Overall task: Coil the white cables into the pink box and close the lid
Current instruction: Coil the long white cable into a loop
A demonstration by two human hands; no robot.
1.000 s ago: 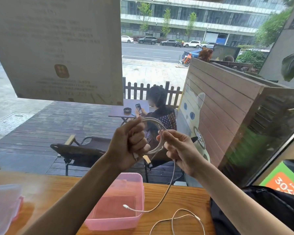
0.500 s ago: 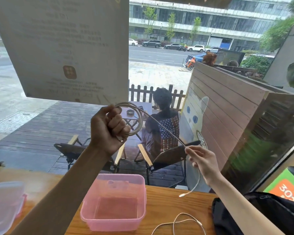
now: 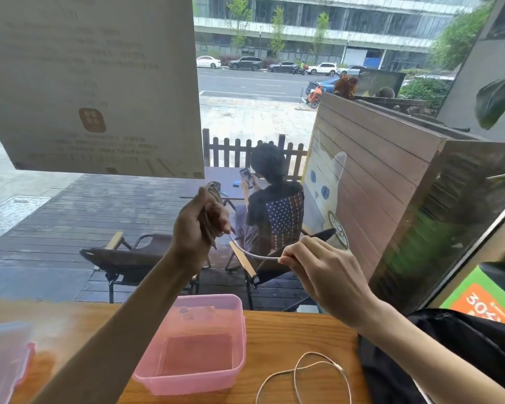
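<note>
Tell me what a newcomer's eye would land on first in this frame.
Two raised hands mid-frame: the left hand grips a coiled white cable, while the right hand pinches its free end. Below them an open, empty pink box sits on the wooden counter, with a second white cable lying loose to its right.

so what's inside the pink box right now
Nothing visible: the pink box shows only its bare floor. The near wall hides little. One white cable lies outside on the table.
</note>
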